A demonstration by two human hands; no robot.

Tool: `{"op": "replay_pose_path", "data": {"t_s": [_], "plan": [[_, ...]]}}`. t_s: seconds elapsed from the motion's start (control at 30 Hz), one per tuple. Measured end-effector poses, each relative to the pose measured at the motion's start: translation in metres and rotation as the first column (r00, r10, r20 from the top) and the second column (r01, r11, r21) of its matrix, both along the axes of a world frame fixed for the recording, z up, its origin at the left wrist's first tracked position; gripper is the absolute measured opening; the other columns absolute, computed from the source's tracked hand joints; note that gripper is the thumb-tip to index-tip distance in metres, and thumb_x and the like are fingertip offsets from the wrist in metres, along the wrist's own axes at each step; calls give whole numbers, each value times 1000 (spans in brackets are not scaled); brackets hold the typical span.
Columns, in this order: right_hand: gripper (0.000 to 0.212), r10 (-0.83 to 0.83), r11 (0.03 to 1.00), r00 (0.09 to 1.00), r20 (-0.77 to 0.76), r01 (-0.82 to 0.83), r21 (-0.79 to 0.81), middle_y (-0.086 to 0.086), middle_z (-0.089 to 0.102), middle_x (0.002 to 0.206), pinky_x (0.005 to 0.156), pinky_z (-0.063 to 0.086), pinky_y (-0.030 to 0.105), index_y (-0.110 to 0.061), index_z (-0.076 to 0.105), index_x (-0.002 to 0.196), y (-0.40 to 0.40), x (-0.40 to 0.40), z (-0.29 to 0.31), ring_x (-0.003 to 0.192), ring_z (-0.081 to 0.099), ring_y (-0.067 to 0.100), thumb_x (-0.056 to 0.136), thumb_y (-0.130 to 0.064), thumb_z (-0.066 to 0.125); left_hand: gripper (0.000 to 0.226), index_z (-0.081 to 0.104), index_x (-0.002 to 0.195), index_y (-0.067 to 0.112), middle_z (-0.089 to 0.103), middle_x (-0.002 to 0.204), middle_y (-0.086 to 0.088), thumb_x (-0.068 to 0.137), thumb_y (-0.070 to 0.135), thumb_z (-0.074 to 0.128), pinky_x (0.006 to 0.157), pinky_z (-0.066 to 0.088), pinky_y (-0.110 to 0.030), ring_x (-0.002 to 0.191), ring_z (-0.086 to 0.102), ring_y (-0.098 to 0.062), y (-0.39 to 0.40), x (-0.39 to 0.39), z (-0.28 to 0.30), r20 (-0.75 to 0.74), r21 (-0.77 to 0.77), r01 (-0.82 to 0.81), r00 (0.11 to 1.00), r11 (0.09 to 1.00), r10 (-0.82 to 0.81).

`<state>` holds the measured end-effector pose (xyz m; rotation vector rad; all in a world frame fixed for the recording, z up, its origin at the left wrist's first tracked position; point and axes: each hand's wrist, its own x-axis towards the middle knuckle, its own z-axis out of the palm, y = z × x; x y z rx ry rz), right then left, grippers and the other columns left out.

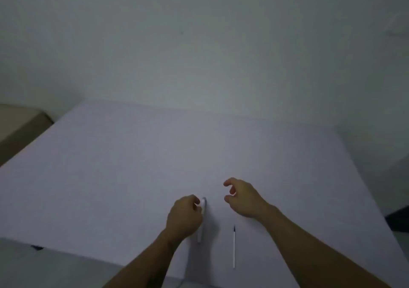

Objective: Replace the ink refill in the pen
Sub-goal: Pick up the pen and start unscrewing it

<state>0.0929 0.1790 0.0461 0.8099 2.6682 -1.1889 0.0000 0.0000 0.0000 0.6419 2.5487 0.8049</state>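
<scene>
White, light and slick, the pen [201, 220] at lower centre sits under your curled left hand [184, 215]; pinch mid-barrel. Right hand [244, 198] hovers apart, fingers spread, above the refill [234, 249].

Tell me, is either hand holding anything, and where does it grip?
The left hand grips the white pen around its middle. The right hand is open and holds nothing; the refill lies untouched on the table.
</scene>
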Motion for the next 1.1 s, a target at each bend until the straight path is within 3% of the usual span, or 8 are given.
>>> {"op": "replay_pose_path", "data": {"t_s": [0.13, 0.3, 0.53, 0.63, 0.7, 0.83, 0.97, 1.1], "plan": [[44, 72, 997, 993, 98, -72, -9, 5, 58, 121, 76, 44, 26, -23, 52, 132, -5, 11, -19, 91, 56, 16, 89, -25, 60, 35, 61, 111, 21, 65, 104, 0, 81, 39, 60, 79, 54, -34, 90, 62, -18, 3, 14, -18, 56, -67, -64, 996, 996, 68], [43, 117, 993, 985, 131, -116, -15, 3, 57, 113, 82, 49, 30, -23, 53, 132, -4, 21, -31, 93, 58, 18, 90, -24, 58, 28, 59, 94, 24, 56, 82, 5, 73, 41, 65, 60, 46, -29, 71, 56, -15, 6, 28, -34, 50, -93, -131, 989, 987, 136], [38, 93, 989, 989, 116, -78, -127, 2, 63, 100, 75, 53, 29, -23, 55, 128, -4, 30, -35, 84, 66, 20, 90, -21, 58, 10, 64, 90, 17, 64, 90, -2, 83, 21, 59, 50, 33, -20, 64, 49, -11, 10, 31, -38, 17, -55, -208, 978, 977, 209], [37, -6, 978, 994, 110, 28, -205, 2, 65, 99, 68, 50, 24, -21, 58, 126, -7, 25, -35, 82, 65, 17, 89, -21, 61, 13, 65, 95, 16, 61, 90, 1, 84, 17, 59, 56, 38, -20, 71, 53, -12, 8, 34, -34, 57, 13, -251, 967, 968, 250], [36, -130, 929, 985, 118, 162, -333, 6, 67, 96, 66, 52, 27, -17, 61, 123, -11, 18, -35, 77, 66, 19, 88, -19, 63, 12, 63, 95, 18, 60, 88, 1, 84, 15, 59, 62, 43, -23, 72, 55, -12, 7, 38, -30, 53, 79, -255, 966, 964, 251], [26, -296, 703, 943, 152, 323, -633, 8, 68, 84, 55, 49, 26, -8, 68, 111, -23, 4, -27, 58, 58, 16, 86, -15, 65, 15, 57, 85, 26, 59, 79, 8, 84, 13, 64, 56, 42, -14, 68, 57, -7, 9, 42, -20, 30, 198, -218, 976, 956, 217], [12, -407, 630, 906, 116, 370, -683, 8, 67, 77, 51, 47, 25, -8, 73, 85, -37, -8, -22, 52, 52, 14, 87, -16, 65, 16, 60, 82, 26, 63, 77, 9, 82, 12, 67, 63, 53, -23, 70, 60, -7, 7, 36, -7, 11, 239, -136, 991, 961, 137], [14, -517, 590, 849, 105, 443, -674, 8, 68, 78, 55, 47, 27, -7, 75, 84, -46, -16, -18, 60, 51, 18, 87, -14, 64, 15, 63, 82, 25, 64, 77, 7, 83, 10, 66, 66, 55, -25, 71, 61, -8, 0, 24, 2, 8, 236, -96, 995, 967, 97]]}}
